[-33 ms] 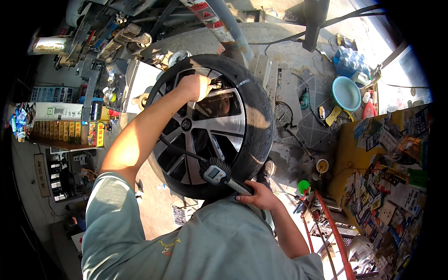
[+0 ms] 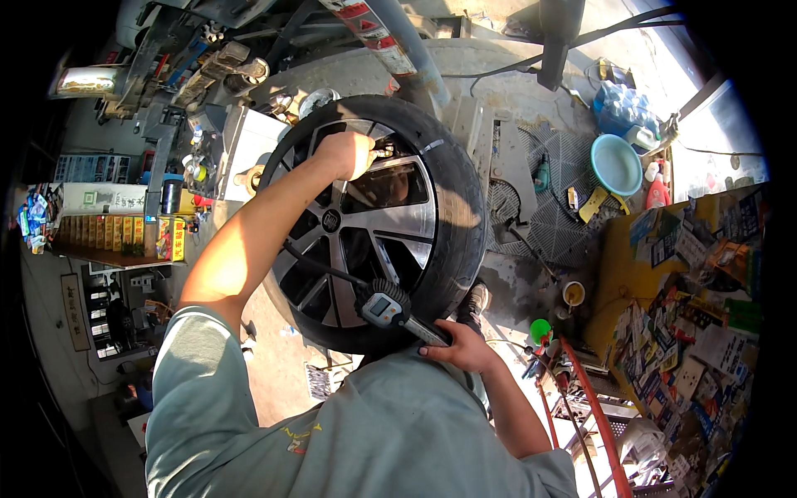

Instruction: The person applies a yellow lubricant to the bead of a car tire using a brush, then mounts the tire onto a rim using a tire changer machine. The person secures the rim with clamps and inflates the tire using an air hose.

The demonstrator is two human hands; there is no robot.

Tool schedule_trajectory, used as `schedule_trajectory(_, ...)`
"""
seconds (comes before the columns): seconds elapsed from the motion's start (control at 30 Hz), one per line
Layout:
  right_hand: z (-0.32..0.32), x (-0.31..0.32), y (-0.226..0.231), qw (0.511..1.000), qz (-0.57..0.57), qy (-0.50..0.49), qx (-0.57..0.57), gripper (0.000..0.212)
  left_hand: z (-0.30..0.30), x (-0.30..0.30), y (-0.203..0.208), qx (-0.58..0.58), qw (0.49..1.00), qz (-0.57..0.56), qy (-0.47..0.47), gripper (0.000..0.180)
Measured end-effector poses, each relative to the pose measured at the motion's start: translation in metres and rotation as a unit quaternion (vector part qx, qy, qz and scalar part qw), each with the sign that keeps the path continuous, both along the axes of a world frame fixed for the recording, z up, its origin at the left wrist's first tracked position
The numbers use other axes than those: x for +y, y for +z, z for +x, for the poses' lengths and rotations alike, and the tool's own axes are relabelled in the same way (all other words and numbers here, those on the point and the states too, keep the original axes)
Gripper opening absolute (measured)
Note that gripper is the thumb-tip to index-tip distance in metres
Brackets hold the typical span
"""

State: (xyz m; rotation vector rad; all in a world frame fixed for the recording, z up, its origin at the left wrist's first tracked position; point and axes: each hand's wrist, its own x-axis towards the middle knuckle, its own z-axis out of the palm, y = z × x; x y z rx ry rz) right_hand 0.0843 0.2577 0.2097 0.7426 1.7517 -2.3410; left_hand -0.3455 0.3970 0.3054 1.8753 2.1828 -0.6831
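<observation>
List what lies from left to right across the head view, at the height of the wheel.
Shelf of yellow boxes → left hand at the wheel's valve → tyre → black floor mat → blue basin → red bottle.

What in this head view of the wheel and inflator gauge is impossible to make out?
- Valve: mostly covered by the left hand.
- Inflator gauge display: too small to make out.
- Gauge handle: wrapped by the right hand.
- Tyre bottom: hidden behind the person's shirt.
</observation>
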Motion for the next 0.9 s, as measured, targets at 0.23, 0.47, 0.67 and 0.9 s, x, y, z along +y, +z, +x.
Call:
schedule_trajectory(0.23, 0.001, 0.008, 0.001, 0.999, -0.018, 0.025, -0.017, 0.086, 0.006, 0.002, -0.004, -0.001, 1.000, -0.003, 0.029, 0.030)
schedule_trajectory(0.47, 0.002, 0.014, -0.002, 1.000, -0.006, 0.021, -0.013, 0.084, 0.008, 0.002, 0.004, -0.007, 0.998, -0.011, 0.056, 0.029)
schedule_trajectory(0.67, -0.002, 0.016, -0.002, 1.000, -0.017, 0.016, -0.012, 0.084, 0.006, 0.005, 0.008, 0.000, 0.999, -0.001, 0.046, 0.029)
schedule_trajectory(0.9, -0.007, 0.020, -0.004, 0.999, -0.032, 0.026, -0.017, 0.087, -0.010, 0.013, -0.014, 0.002, 0.997, -0.025, 0.074, 0.045)
